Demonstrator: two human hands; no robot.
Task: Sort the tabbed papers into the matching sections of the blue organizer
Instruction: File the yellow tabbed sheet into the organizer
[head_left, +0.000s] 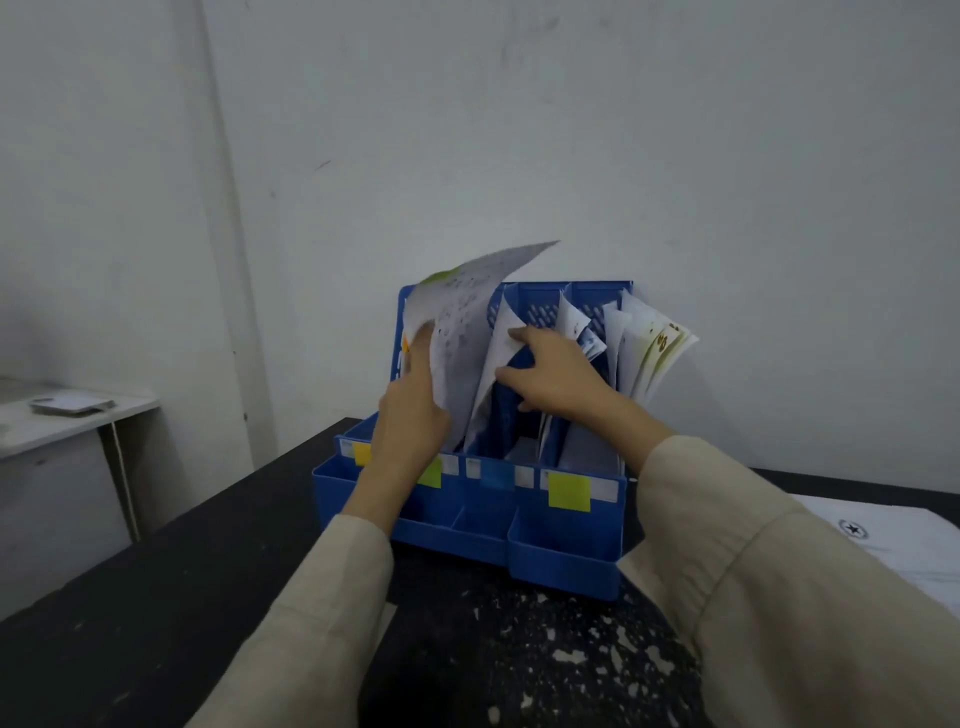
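The blue organizer (563, 564) stands on a dark table, with orange, green, blue and yellow labels along its front. My left hand (410, 410) grips a printed paper with a green tab (467, 306), tilted over the second section from the left. My right hand (556, 374) reaches into the organizer and pinches the top edge of a white sheet (493, 358) standing in a middle section. More papers (649, 353) lean out of the right-hand sections.
White papers with a star emblem (883, 540) lie on the table at the right. The tabletop (156, 623) is black with chipped white patches near me. A pale side table (67, 421) with a small object stands at the far left, against the wall.
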